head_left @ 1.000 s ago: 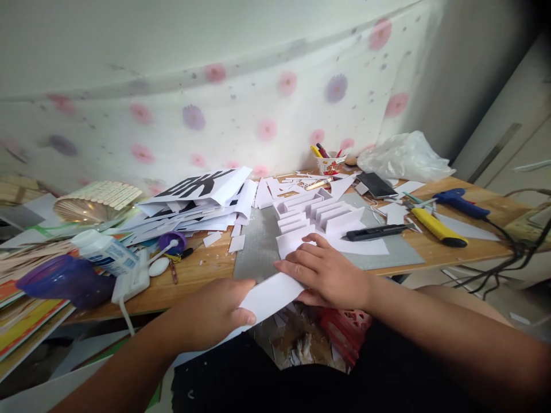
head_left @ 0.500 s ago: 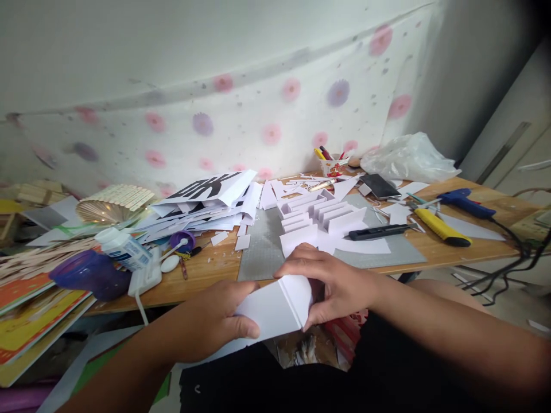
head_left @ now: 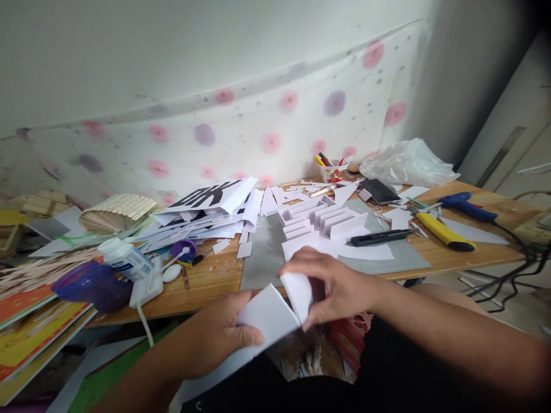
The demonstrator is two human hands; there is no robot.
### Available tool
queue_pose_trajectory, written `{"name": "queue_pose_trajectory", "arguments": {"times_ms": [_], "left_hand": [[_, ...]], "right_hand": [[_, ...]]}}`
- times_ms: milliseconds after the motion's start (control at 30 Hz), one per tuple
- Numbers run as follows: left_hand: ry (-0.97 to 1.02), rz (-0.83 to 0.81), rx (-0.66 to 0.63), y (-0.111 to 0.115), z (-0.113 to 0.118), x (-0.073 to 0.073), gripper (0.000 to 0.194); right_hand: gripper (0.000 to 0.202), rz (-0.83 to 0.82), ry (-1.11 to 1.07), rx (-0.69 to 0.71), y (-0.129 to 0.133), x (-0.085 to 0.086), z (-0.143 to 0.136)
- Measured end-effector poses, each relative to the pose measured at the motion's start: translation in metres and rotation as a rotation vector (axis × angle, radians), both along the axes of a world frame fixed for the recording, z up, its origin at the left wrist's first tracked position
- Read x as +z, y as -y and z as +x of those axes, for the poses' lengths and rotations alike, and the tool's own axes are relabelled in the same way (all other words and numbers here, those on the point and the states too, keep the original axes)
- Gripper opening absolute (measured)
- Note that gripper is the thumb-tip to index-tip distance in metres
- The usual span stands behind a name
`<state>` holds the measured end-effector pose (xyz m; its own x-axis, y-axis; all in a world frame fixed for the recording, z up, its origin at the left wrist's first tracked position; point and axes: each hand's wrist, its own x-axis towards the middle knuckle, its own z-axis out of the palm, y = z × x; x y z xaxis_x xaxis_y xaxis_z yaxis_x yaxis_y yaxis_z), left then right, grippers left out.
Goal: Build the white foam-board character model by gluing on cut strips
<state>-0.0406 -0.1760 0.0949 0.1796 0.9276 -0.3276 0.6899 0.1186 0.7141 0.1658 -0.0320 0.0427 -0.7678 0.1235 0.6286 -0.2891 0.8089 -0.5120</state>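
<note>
My left hand grips a flat white board over my lap, with the thumb on top. A smaller white piece is pinched between the thumb and fingers of my right hand. A narrow wedge-shaped gap separates the two pieces at the top, and they meet or nearly meet at the lower corner. Just beyond my right hand, a white model with upright strips stands on the grey cutting mat. A black cutter lies across its right part.
Paper sheets, a white bottle and a purple container are at the left. On the right lie a yellow knife, a blue glue gun with black cables, and a dark phone. A pen cup stands behind.
The two white pieces, earlier lying edge to edge, have come apart at the top. The smaller piece has tilted in my right hand. The camera view has shifted slightly.
</note>
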Motion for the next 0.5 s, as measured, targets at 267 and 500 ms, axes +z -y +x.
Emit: {"name": "queue_pose_trajectory", "arguments": {"times_ms": [267,500], "left_hand": [[-0.007,0.127,0.057,-0.004,-0.003,-0.012,0.022],[-0.251,0.249,0.208,0.003,0.020,-0.036,0.023]], "right_hand": [[0.077,-0.194,0.100,-0.155,0.002,0.011,-0.002],[0.032,-0.284,0.177,-0.189,0.034,0.001,-0.039]]}}
